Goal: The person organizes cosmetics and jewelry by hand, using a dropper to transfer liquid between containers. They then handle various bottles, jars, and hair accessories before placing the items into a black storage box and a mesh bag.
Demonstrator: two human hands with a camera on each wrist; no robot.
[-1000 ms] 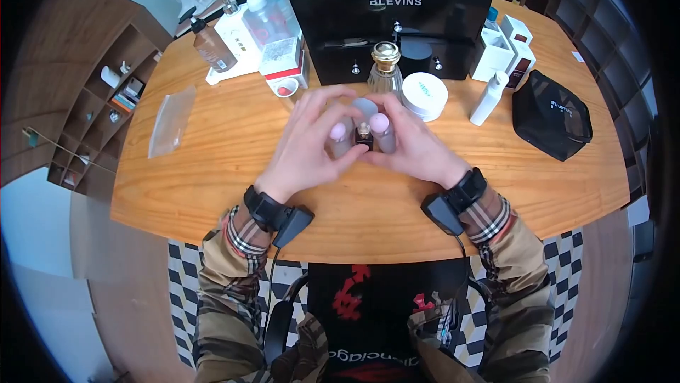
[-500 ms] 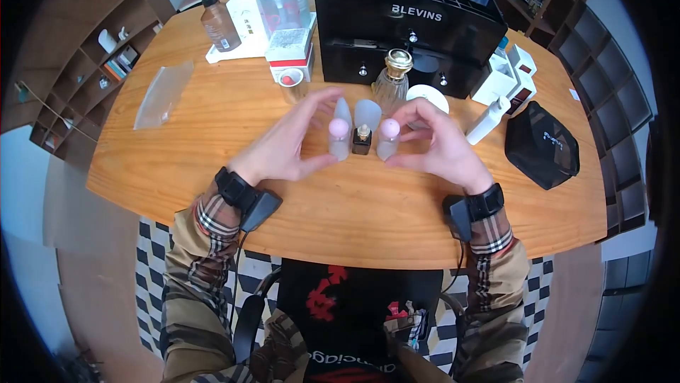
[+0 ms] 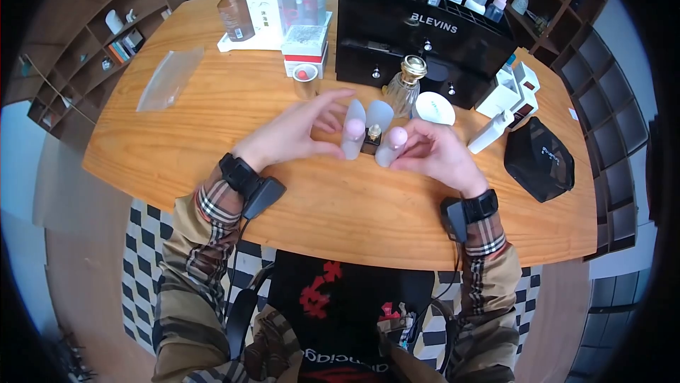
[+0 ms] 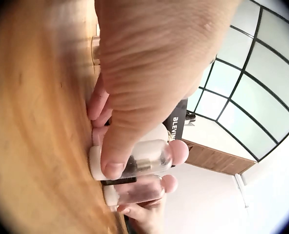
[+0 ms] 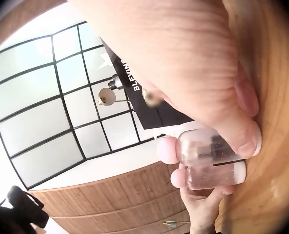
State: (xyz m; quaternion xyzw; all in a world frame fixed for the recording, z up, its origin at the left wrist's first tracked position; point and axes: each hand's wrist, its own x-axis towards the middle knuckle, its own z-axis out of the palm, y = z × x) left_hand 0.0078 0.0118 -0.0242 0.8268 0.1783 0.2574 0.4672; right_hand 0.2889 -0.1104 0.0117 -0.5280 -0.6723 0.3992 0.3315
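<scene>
Two small clear bottles with round pink caps stand side by side on the wooden table: a left bottle (image 3: 353,143) and a right bottle (image 3: 391,148). Between them is a small dark bottle (image 3: 372,141) with a gold-coloured top. Two pale grey pointed, rounded pieces (image 3: 380,113) rise just behind. My left hand (image 3: 301,131) is spread beside the left bottle, thumb tip close to its lower side; in the left wrist view the thumb (image 4: 116,158) overlaps that bottle. My right hand (image 3: 443,153) pinches the right bottle low down between thumb and curled fingers.
Behind stand a gold-capped glass bottle (image 3: 406,89), a white round jar (image 3: 433,109) and a black drawer box (image 3: 397,36). A cup (image 3: 306,85), stacked boxes (image 3: 304,50) and pump bottles (image 3: 265,7) are left; a white bottle (image 3: 490,132) and black pouch (image 3: 542,160) right.
Both hands drew apart from over the bottles, uncovering the small dark bottle and grey pieces. The head view has shifted; the right hand's fingers now sit closer against the right bottle.
</scene>
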